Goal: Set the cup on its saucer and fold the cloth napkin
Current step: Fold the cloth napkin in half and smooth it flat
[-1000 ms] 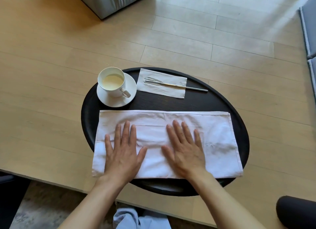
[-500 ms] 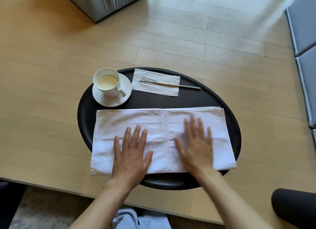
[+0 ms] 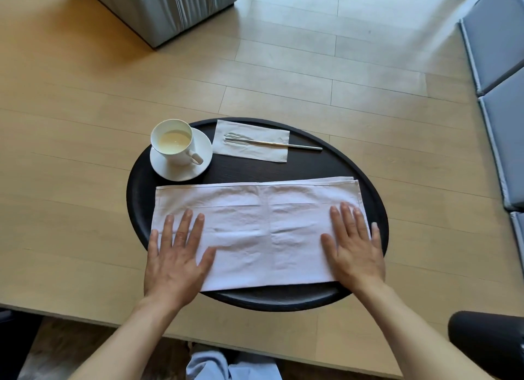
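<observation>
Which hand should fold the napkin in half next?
Probably the right hand: it lies flat at the cloth napkin's right end, clear of the cup; the left hand can pin the other end.

On the tray (image 3: 141,198), the cup (image 3: 173,142) and saucer (image 3: 181,172) sit behind the cloth napkin (image 3: 255,229), left of the fork (image 3: 273,144).

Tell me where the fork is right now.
The fork lies on a paper napkin at the tray's far edge, right of the cup.
</observation>
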